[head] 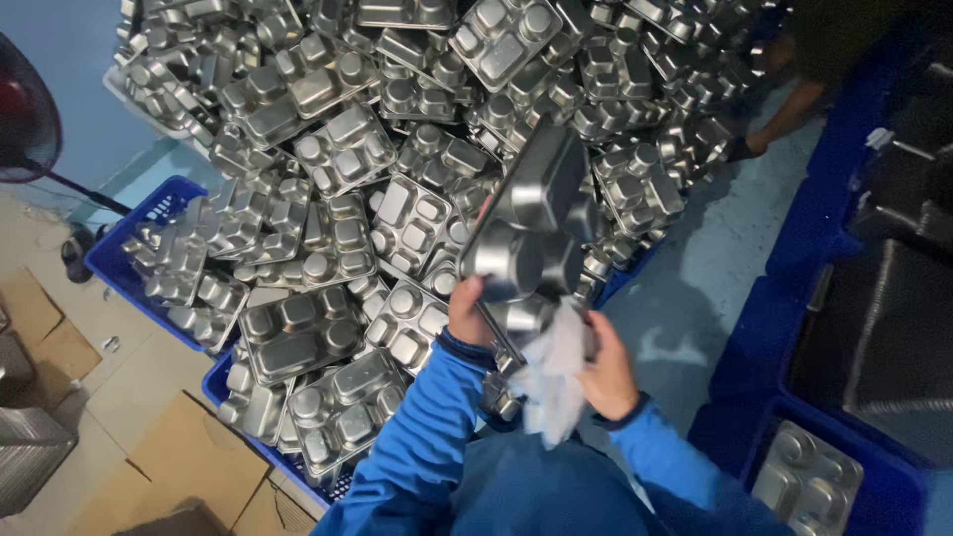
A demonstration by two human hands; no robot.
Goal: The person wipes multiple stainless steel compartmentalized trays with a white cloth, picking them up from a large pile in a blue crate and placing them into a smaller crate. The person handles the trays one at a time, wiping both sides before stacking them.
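Head view looked down on blue sleeves. Nearest, the right hand (pixel 608 369) was closed around a white cloth (pixel 552 382), pressing it against the lower edge of a steel tray (pixel 531 233). The left hand (pixel 465 310) gripped that tray's lower left corner, holding it tilted up just above the pile. Beyond lay a heap of trays (pixel 397 129) spilling over blue crates (pixel 149 213). At far right, another person's arm (pixel 789 114) reached down beside the heap.
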